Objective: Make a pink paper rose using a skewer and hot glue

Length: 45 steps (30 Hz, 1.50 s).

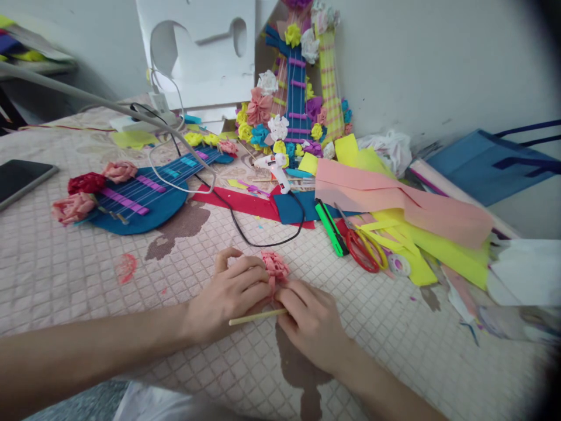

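My left hand (232,292) and my right hand (309,318) meet low in the middle of the view, over a quilted pink surface (65,275). Both pinch the base of a small pink paper flower (275,266), whose petals stick up between the fingertips. A thin wooden stick (256,317) lies across under my hands, its right end tucked in my right fingers. Both hands are closed on the flower.
Behind my hands lie a glue gun (275,169) with a black cord (263,241), red scissors (362,245), a green cutter (331,228), pink and yellow paper sheets (394,199), a blue guitar-shaped craft (140,196) with paper roses, and a phone (20,178) at left.
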Each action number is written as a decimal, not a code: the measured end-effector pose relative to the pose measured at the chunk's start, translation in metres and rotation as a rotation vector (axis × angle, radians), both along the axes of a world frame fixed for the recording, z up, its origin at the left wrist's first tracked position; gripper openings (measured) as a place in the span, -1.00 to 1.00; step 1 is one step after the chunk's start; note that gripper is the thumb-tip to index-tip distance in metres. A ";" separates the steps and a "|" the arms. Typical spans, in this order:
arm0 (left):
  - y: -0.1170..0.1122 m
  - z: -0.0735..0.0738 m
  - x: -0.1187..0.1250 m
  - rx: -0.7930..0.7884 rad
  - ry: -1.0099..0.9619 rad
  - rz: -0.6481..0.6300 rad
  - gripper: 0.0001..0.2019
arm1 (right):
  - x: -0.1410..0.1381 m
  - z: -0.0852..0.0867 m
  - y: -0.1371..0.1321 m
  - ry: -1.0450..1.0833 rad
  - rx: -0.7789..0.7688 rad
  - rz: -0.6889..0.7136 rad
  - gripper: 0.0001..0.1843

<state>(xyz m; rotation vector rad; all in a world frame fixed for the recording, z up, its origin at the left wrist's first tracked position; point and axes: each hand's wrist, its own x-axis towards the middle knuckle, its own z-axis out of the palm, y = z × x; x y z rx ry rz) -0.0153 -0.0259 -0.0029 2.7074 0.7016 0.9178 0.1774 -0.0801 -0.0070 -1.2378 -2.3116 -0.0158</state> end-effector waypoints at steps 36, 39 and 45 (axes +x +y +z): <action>0.000 0.000 -0.005 -0.022 -0.021 0.004 -0.88 | 0.002 0.000 -0.001 0.001 -0.006 -0.001 -0.83; 0.000 0.003 -0.006 -0.041 -0.026 -0.011 -0.89 | 0.001 0.000 0.000 -0.008 -0.015 0.001 -0.84; -0.002 0.005 -0.005 -0.073 -0.040 0.003 -0.92 | 0.000 0.003 -0.002 0.024 -0.038 -0.011 -0.90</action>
